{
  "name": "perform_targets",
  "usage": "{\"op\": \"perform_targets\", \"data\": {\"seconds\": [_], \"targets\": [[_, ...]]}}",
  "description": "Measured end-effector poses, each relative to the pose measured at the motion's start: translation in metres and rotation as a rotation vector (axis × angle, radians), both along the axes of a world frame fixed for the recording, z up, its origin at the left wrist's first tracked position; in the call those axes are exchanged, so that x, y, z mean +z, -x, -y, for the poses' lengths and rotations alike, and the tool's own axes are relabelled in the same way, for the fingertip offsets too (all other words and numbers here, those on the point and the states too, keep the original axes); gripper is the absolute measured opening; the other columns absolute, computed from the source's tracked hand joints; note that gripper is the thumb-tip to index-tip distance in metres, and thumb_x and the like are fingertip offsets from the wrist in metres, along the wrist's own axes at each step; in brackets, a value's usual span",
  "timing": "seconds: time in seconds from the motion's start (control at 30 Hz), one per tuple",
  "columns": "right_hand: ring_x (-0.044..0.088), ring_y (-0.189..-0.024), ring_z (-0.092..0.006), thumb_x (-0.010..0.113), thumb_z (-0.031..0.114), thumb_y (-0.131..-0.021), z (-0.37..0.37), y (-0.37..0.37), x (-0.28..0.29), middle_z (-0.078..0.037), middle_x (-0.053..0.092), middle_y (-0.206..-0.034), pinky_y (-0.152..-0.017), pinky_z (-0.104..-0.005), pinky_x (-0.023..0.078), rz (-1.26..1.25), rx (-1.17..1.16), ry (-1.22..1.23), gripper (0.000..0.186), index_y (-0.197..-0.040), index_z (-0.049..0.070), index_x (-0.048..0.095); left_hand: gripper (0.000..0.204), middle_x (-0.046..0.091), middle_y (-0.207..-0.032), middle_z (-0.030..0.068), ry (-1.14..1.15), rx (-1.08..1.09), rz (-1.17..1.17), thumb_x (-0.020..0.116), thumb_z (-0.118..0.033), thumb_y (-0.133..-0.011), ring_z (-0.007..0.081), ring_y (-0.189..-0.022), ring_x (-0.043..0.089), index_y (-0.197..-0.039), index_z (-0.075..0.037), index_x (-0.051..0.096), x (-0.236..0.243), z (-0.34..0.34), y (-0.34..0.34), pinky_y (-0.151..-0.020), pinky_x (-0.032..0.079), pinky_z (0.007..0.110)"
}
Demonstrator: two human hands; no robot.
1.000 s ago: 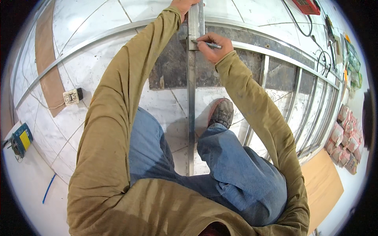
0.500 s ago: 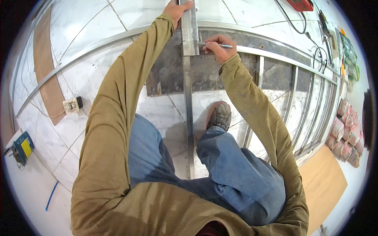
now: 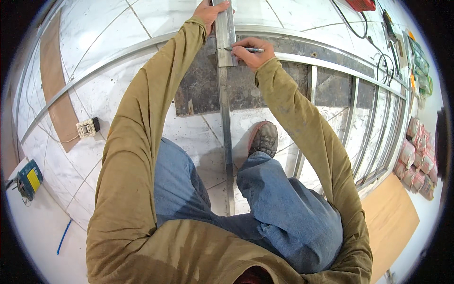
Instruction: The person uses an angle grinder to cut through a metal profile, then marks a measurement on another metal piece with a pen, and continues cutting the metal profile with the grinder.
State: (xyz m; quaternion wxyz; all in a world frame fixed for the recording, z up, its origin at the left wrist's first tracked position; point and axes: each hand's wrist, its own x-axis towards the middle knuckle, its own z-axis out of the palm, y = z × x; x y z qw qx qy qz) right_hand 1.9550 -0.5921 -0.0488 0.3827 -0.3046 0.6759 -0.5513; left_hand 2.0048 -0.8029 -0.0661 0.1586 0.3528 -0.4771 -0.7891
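The left hand (image 3: 210, 16) is stretched far forward, its arm almost straight in the olive sleeve (image 3: 137, 128). It is clamped on the short metal bar (image 3: 225, 35), with the thumb lying over the top face and the other fingers partly hidden under it. The right hand (image 3: 254, 54) is behind the left one and to its right; its arm comes in a wide bend from the right side. Thumb and fingers are together on the pen (image 3: 257, 50), which lies almost flat and points to the left. The pen tip seems to touch the top face of the bar, but at this size I cannot be fully sure.

The near end of the short bar is just beside the right hand, on its left, and lies over a long narrow bar (image 3: 226, 123) that runs back between the legs. Under and behind both hands there is a dark plate (image 3: 203, 92) with a straight near edge. To the right of the right hand, the metal frame (image 3: 312, 83) spreads with its cross pieces, so its edges border that side. To the left of the left hand, white tiled floor (image 3: 120, 61) stretches beyond a long rail.

Far behind the left hand, at left, a blue device (image 3: 23, 187) carries a yellow label (image 3: 33, 180); its writing is too small to read.
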Motion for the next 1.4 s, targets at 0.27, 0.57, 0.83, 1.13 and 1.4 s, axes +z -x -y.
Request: {"op": "perform_targets", "data": {"seconds": [0.27, 0.57, 0.83, 1.13, 1.4], "targets": [[0.063, -0.072, -0.0100, 0.073, 0.020, -0.085, 0.000, 0.005, 0.005, -0.004, 0.072, -0.079, -0.066, -0.0276, 0.052, -0.007, 0.018, -0.048, 0.021, -0.094, 0.000, 0.076, 0.081, 0.060, -0.129, 0.0247, 0.057, -0.006, 0.016, 0.073, -0.022, -0.093, 0.0347, -0.109, 0.066, -0.153, 0.003, 0.026, 0.006, -0.002, -0.001, -0.087, 0.059, 0.048], [0.062, -0.069, -0.0107, 0.072, 0.018, -0.085, -0.001, 0.004, 0.004, -0.005, 0.071, -0.079, -0.063, -0.0270, 0.051, 0.022, -0.087, -0.001, 0.017, -0.091, 0.002, 0.075, 0.058, 0.067, -0.116, 0.0210, 0.054, -0.039, -0.081, 0.074, -0.020, -0.091, 0.0307, -0.098, 0.068, -0.136, 0.005, 0.047, -0.007, 0.003, 0.001, -0.082, 0.059, 0.045], [0.065, -0.068, -0.0159, 0.067, 0.017, -0.094, -0.023, 0.027, 0.010, -0.011, 0.072, -0.085, -0.062, -0.0315, 0.057, 0.244, -0.283, 0.127, 0.024, -0.106, -0.004, 0.072, 0.065, 0.067, -0.115, 0.0201, 0.060, -0.033, -0.039, 0.076, -0.021, -0.089, 0.0293, -0.099, 0.069, -0.141, 0.003, 0.044, -0.015, 0.008, 0.004, -0.084, 0.058, 0.043], [0.066, -0.077, -0.0195, 0.061, 0.016, -0.096, -0.037, 0.029, 0.045, -0.010, 0.072, -0.093, -0.073, -0.0356, 0.057, 0.303, -0.508, 0.090, 0.024, -0.105, -0.004, 0.072, 0.049, 0.058, -0.123, 0.0202, 0.038, 0.009, -0.246, 0.064, -0.011, -0.097, 0.0349, -0.108, 0.065, -0.137, 0.003, 0.038, 0.064, 0.009, -0.036, -0.089, 0.061, 0.059], [0.062, -0.076, -0.0195, 0.052, 0.032, -0.100, -0.300, -0.043, 0.143, -0.011, 0.070, -0.085, -0.070, -0.0369, 0.050, 0.057, -0.619, -0.407, 0.039, -0.093, -0.003, 0.070, 0.051, 0.059, -0.126, 0.0223, -0.087, 0.274, -0.005, 0.065, -0.008, -0.093, 0.0343, -0.110, 0.064, -0.136, 0.001, 0.039, 0.290, -0.051, -0.086, -0.088, 0.060, 0.051]]}}
